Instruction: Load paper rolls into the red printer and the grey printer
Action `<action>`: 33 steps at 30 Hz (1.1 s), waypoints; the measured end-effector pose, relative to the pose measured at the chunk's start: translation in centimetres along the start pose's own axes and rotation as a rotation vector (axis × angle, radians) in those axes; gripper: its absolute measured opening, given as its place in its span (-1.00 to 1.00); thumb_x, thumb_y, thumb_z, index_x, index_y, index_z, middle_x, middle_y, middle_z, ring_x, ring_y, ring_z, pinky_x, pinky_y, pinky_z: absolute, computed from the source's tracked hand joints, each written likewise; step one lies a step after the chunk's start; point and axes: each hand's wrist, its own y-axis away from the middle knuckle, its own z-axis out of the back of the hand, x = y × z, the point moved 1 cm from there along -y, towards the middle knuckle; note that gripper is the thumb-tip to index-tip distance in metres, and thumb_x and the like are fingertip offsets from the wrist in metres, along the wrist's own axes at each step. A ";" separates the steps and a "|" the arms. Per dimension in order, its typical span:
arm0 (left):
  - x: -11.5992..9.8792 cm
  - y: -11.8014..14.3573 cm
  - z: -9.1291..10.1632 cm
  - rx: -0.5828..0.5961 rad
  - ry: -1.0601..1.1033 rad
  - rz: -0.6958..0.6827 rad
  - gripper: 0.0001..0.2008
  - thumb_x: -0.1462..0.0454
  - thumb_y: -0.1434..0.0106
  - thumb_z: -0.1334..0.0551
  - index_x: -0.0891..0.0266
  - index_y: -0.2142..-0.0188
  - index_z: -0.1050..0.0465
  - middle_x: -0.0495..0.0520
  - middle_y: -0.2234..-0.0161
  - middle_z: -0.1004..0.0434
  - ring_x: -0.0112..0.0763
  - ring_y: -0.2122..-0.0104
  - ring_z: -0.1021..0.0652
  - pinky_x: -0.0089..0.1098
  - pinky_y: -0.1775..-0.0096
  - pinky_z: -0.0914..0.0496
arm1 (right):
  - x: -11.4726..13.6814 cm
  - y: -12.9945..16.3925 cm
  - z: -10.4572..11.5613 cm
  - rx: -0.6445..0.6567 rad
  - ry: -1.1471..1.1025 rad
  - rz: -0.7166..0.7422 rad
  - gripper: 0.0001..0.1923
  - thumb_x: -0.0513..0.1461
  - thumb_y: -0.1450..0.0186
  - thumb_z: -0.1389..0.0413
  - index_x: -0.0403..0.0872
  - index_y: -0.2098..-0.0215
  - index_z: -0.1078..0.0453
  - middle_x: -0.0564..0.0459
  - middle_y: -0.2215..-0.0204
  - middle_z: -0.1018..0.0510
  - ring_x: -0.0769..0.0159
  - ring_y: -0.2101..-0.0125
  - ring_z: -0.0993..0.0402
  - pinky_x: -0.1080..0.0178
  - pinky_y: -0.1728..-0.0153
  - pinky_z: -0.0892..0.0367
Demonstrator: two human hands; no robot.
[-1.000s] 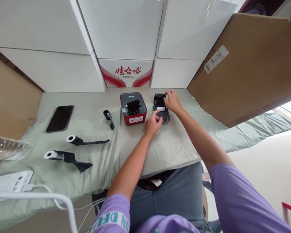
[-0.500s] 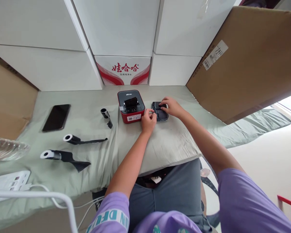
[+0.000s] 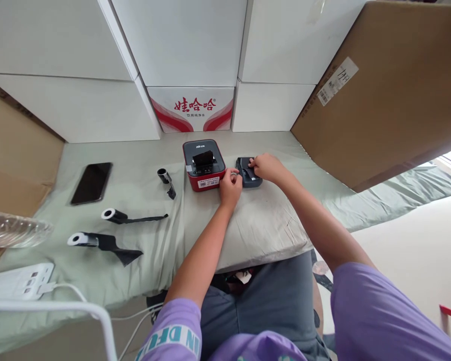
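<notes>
A small black device (image 3: 251, 179) with a recessed top lies flat on the cloth in front of me. My left hand (image 3: 231, 189) is closed at its left edge, thumb and fingers curled together against it. Over its upper right side, my right hand (image 3: 267, 168) has its fingers bent in a pinch. Whatever sits between those right fingertips is too small to make out. Just left of the device stands a red and black label printer (image 3: 204, 165), a dark strip sticking up from its top, very near my left knuckles.
Several rolls with black strips, one a small roll (image 3: 164, 175), lie left of the printer. Farther left are a phone (image 3: 92, 183), a clear bottle (image 3: 20, 230) and a white power strip (image 3: 24, 282) with cables. White boxes (image 3: 191, 108) line the back; a cardboard box (image 3: 383, 95) leans in at right.
My right hand's fingers have drawn in from spreading over the device's top to a tighter pinch, uncovering more of it. My left hand stays at the left edge. The view has shifted slightly.
</notes>
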 end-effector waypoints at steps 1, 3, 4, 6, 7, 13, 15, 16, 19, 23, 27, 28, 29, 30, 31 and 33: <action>0.0 0.0 0.0 0.002 0.007 0.002 -0.90 0.35 -0.29 -0.14 0.14 0.20 -0.35 -0.16 0.61 -0.21 -0.44 0.57 -0.32 -0.42 0.38 -0.24 | 0.0 -0.1 0.0 -0.002 -0.001 -0.003 -0.61 -0.33 -0.40 -0.05 -0.04 -0.04 -0.66 -0.16 0.01 -0.69 -0.09 -0.02 -0.58 0.10 0.08 -0.37; 0.0 -0.1 -0.1 0.009 0.010 0.007 -0.89 0.36 -0.28 -0.14 0.14 0.20 -0.34 -0.17 0.61 -0.21 -0.44 0.58 -0.32 -0.42 0.38 -0.24 | -0.1 -0.3 -0.1 -0.005 -0.009 0.002 -0.64 -0.30 -0.41 -0.06 -0.03 -0.02 -0.67 -0.15 0.02 -0.69 -0.08 -0.01 -0.58 0.11 0.11 -0.37; 0.0 -0.2 -0.1 0.012 0.002 0.010 -0.89 0.36 -0.28 -0.14 0.14 0.20 -0.34 -0.17 0.61 -0.21 -0.44 0.57 -0.32 -0.42 0.38 -0.24 | -0.2 -0.4 -0.2 -0.006 -0.008 0.007 -0.64 -0.29 -0.41 -0.06 -0.02 -0.01 -0.67 -0.14 0.01 -0.69 -0.08 -0.01 -0.58 0.11 0.11 -0.37; 0.1 -0.2 -0.2 0.017 -0.019 0.010 -0.89 0.35 -0.28 -0.14 0.14 0.20 -0.34 -0.17 0.61 -0.22 -0.44 0.57 -0.34 -0.42 0.38 -0.24 | -0.3 -0.5 -0.3 -0.002 0.008 0.008 -0.64 -0.27 -0.42 -0.05 0.00 -0.01 -0.67 -0.12 0.02 -0.70 -0.05 0.01 -0.58 0.12 0.14 -0.37; 0.2 -0.3 -0.1 0.018 -0.028 0.007 -0.88 0.35 -0.28 -0.14 0.14 0.19 -0.34 -0.17 0.61 -0.23 -0.44 0.56 -0.34 -0.42 0.38 -0.23 | -0.2 -0.5 -0.2 0.000 0.022 0.005 -0.64 -0.26 -0.42 -0.05 0.00 0.00 -0.67 -0.13 0.04 -0.70 -0.04 0.02 -0.59 0.13 0.15 -0.38; 0.5 -0.3 0.0 0.046 -0.089 0.051 -0.83 0.37 -0.27 -0.16 0.14 0.15 -0.36 -0.17 0.57 -0.29 -0.43 0.52 -0.39 -0.43 0.37 -0.23 | 1.3 -0.1 0.3 0.005 0.062 -0.036 -0.73 -0.22 -0.37 -0.14 -0.12 0.13 -0.68 -0.33 0.13 -0.69 -0.14 0.09 -0.63 0.06 0.12 -0.46; 0.4 -0.3 0.1 0.056 -0.103 0.064 -0.80 0.39 -0.26 -0.17 0.14 0.13 -0.37 -0.17 0.57 -0.30 -0.43 0.51 -0.41 -0.44 0.37 -0.23 | 1.8 0.0 0.5 0.001 0.064 -0.023 -0.73 -0.22 -0.35 -0.17 -0.13 0.10 -0.67 -0.35 0.13 -0.68 -0.14 0.08 -0.63 0.04 0.09 -0.47; 0.4 -0.3 0.2 0.061 -0.113 0.065 -0.78 0.39 -0.26 -0.17 0.15 0.12 -0.38 -0.17 0.56 -0.31 -0.42 0.50 -0.42 -0.44 0.37 -0.23 | 1.9 0.0 0.6 0.000 0.070 -0.017 -0.73 -0.22 -0.34 -0.17 -0.12 0.09 -0.67 -0.34 0.14 -0.69 -0.12 0.09 -0.64 0.06 0.09 -0.48; 0.2 -0.3 0.3 0.057 -0.172 0.046 -0.75 0.40 -0.26 -0.17 0.16 0.08 -0.39 -0.12 0.47 -0.43 -0.42 0.45 -0.47 -0.44 0.33 -0.28 | 1.7 -0.2 0.9 0.013 0.069 -0.026 -0.73 -0.25 -0.32 -0.17 -0.05 0.09 -0.68 -0.25 0.14 -0.71 -0.03 0.09 -0.65 0.13 0.11 -0.49; 0.0 -0.2 0.3 0.036 -0.254 0.004 -0.68 0.41 -0.26 -0.20 0.18 -0.01 -0.40 0.10 0.10 -0.63 -0.41 0.34 -0.55 -0.39 0.18 -0.38 | 0.1 0.0 0.2 0.006 -0.107 -0.014 -0.64 -0.35 -0.27 -0.13 0.02 0.06 -0.67 -0.12 0.01 -0.70 0.02 -0.05 -0.61 0.13 -0.03 -0.48; -0.1 -0.1 0.2 0.066 -0.256 0.009 -0.54 0.43 -0.27 -0.19 0.18 -0.16 -0.37 0.21 -0.19 -0.55 -0.33 0.19 -0.64 -0.30 -0.01 -0.45 | -1.4 1.7 -3.6 -0.363 -0.608 -0.106 -0.40 -0.38 -0.35 0.15 -0.07 -0.25 -0.46 -0.14 -0.21 -0.55 0.21 -0.18 -0.52 0.14 -0.17 -0.41; -0.1 -0.2 0.2 0.077 -0.254 0.016 -0.50 0.44 -0.27 -0.18 0.17 -0.19 -0.36 0.20 -0.23 -0.53 -0.31 0.13 -0.65 -0.29 -0.06 -0.45 | -1.5 2.2 -4.9 -0.440 -0.722 -0.174 -0.36 -0.37 -0.36 0.22 -0.12 -0.32 -0.38 -0.20 -0.25 -0.51 0.23 -0.17 -0.53 0.14 -0.16 -0.42; -0.1 -0.2 0.2 0.086 -0.256 0.025 -0.47 0.45 -0.28 -0.17 0.16 -0.23 -0.35 0.20 -0.25 -0.51 -0.28 0.05 -0.65 -0.27 -0.10 -0.44 | -1.4 2.7 -6.3 -0.482 -0.795 -0.231 -0.34 -0.37 -0.35 0.25 -0.17 -0.35 -0.31 -0.26 -0.27 -0.48 0.23 -0.18 -0.53 0.13 -0.15 -0.43; 0.0 -0.2 0.2 0.091 -0.261 0.034 -0.45 0.46 -0.28 -0.16 0.16 -0.25 -0.34 0.19 -0.26 -0.50 -0.27 -0.03 -0.63 -0.26 -0.15 -0.43 | -1.2 3.2 -7.5 -0.500 -0.823 -0.268 -0.33 -0.37 -0.34 0.25 -0.20 -0.36 -0.28 -0.29 -0.26 -0.48 0.23 -0.19 -0.51 0.12 -0.16 -0.42; 0.0 -0.3 0.1 0.094 -0.267 0.042 -0.43 0.47 -0.28 -0.14 0.16 -0.27 -0.34 0.18 -0.27 -0.49 -0.25 -0.10 -0.61 -0.24 -0.19 -0.41 | -0.8 3.5 -8.6 -0.513 -0.814 -0.276 -0.32 -0.36 -0.32 0.25 -0.20 -0.37 -0.26 -0.28 -0.27 -0.47 0.24 -0.23 -0.47 0.11 -0.20 -0.39; 0.0 -0.3 0.1 0.103 -0.280 0.053 -0.38 0.48 -0.28 -0.12 0.15 -0.31 -0.32 0.14 -0.29 -0.46 -0.22 -0.20 -0.55 -0.21 -0.24 -0.39 | -0.1 4.0 -10.1 -0.518 -0.753 -0.279 -0.32 -0.36 -0.32 0.26 -0.21 -0.38 -0.22 -0.26 -0.30 -0.44 0.27 -0.30 -0.38 0.12 -0.27 -0.31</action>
